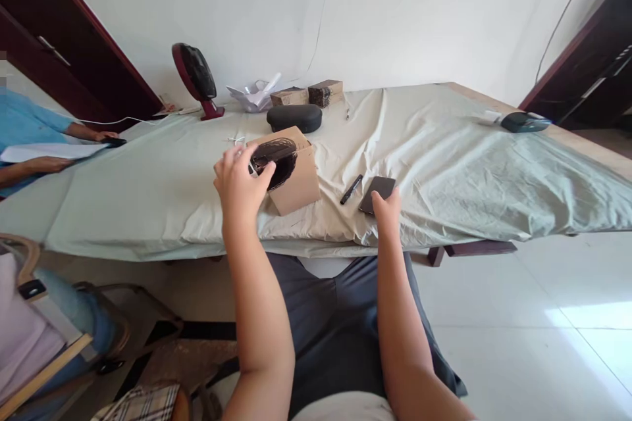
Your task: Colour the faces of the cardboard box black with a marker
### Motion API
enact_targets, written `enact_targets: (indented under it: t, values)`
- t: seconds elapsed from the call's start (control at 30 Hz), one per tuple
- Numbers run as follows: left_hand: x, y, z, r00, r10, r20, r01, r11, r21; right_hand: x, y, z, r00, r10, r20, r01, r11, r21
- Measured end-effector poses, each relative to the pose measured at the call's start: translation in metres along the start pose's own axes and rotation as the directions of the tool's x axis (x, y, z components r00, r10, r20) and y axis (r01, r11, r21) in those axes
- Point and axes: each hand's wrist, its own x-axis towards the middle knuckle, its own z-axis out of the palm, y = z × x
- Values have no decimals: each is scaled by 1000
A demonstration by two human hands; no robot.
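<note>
My left hand (pixel 240 183) grips a black glossy object (pixel 273 159) that sits in the open top of a small cardboard box (pixel 297 177) on the cloth-covered table (pixel 444 164); thumb and fingers pinch its left edge. My right hand (pixel 386 205) rests on the near end of a dark phone (pixel 378 193) lying flat on the cloth, fingers curled down onto it. A black marker pen (pixel 351 189) lies between the box and the phone.
A black case (pixel 294 118), two wooden blocks (pixel 326 93), a white crumpled bag (pixel 253 96) and a red desk fan (pixel 196 76) stand behind the box. Another person's hands (pixel 49 163) and paper are at far left. A dark device (pixel 523 122) lies at the right.
</note>
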Motion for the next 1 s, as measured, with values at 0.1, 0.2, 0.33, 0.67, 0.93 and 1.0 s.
enact_targets:
  t: [0.1,0.2,0.33,0.67,0.93,1.0]
  values:
    - [21,-25,8,976,26,218,-33,999,31,0,-3,5,998,33,-60,-33,999,15]
    - [15,-33,13,991,41,124,-38,999,-24,-4,-11,8,992,90,-86,-90,996,0]
    - [-10,-32,16,1000,23,3,-23,996,-84,-11,-23,7,994,97,-54,-98,995,-21]
    - [-52,-54,26,935,-353,-12,246,675,-695,-33,-49,-6,796,-242,554,-26,902,431]
    - [-59,-44,3,916,-331,226,399,696,-597,-39,-64,-8,774,-431,465,64,783,619]
    - [-59,-47,0,895,-338,290,446,680,-583,-36,-65,-13,785,-485,386,149,752,642]
